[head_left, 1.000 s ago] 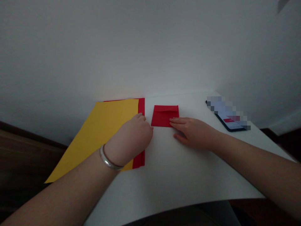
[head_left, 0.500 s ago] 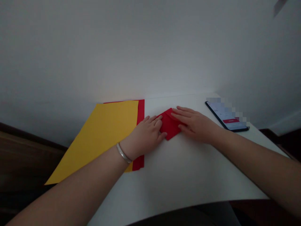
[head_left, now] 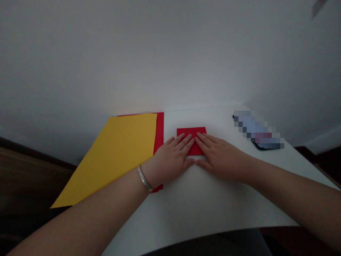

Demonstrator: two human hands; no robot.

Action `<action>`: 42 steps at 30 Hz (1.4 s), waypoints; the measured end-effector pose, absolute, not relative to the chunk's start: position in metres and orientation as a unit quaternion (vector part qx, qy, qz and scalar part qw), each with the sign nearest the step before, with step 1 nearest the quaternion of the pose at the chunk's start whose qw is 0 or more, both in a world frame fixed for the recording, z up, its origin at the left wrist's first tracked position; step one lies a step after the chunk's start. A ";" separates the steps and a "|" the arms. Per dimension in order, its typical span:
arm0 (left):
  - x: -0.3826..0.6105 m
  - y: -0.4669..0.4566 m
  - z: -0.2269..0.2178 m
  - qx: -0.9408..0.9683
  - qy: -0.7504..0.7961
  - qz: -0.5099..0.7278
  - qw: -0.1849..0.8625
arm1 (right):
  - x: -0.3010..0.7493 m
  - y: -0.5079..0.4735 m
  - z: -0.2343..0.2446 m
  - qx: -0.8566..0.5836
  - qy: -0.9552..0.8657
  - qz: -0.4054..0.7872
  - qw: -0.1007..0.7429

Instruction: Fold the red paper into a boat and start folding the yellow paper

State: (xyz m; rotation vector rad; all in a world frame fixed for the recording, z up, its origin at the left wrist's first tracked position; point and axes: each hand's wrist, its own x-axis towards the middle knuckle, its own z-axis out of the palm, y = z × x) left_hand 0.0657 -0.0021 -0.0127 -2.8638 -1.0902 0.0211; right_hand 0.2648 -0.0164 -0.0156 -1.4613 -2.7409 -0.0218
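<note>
A small folded piece of red paper (head_left: 190, 131) lies flat on the white table (head_left: 207, 206), its far edge roughly parallel to the wall. My left hand (head_left: 176, 156) rests on its left part with the fingers stretched out and the thumb pointing inward. From the other side my right hand (head_left: 220, 156) lies flat over its right part, fingers extended. The fingertips of both hands nearly meet on the paper, and the thumb tips are close together just below its near edge. Both hands cover the paper's sides.
Left of my hands lies a large yellow sheet (head_left: 114, 145) over red sheets (head_left: 160, 129), overhanging the table's left edge. A phone (head_left: 262, 146), mostly blurred out, lies at the right. A pale wall (head_left: 170, 60) stands directly behind the table.
The red paper has turned from a diagonal position to lie square, and the raised flap is no longer seen. My right hand has moved left and nearer, closer to my left hand.
</note>
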 end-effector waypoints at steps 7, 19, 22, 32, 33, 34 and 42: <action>0.054 0.011 -0.012 -0.939 -0.338 0.069 0.015 | 0.296 0.007 -0.003 -0.354 -0.935 0.027 0.014; 0.044 0.024 0.000 -0.961 -0.238 0.033 0.133 | 0.305 0.012 -0.007 -0.362 -0.932 -0.022 0.024; 0.046 0.022 0.003 -0.958 -0.245 0.039 0.146 | 0.301 0.009 -0.005 -0.357 -0.932 -0.056 0.023; 0.059 0.006 0.009 -0.917 -0.363 0.063 0.152 | 0.304 0.014 -0.006 -0.358 -0.929 -0.069 0.060; 0.060 0.005 0.008 -0.915 -0.364 0.064 0.161 | 0.304 0.014 -0.006 -0.362 -0.928 -0.074 0.056; 0.060 0.004 0.008 -0.914 -0.365 0.062 0.167 | 0.304 0.014 -0.006 -0.363 -0.927 -0.079 0.052; 0.063 0.001 0.005 -0.910 -0.373 0.030 0.181 | 0.309 0.018 -0.012 -0.332 -0.933 -0.111 0.077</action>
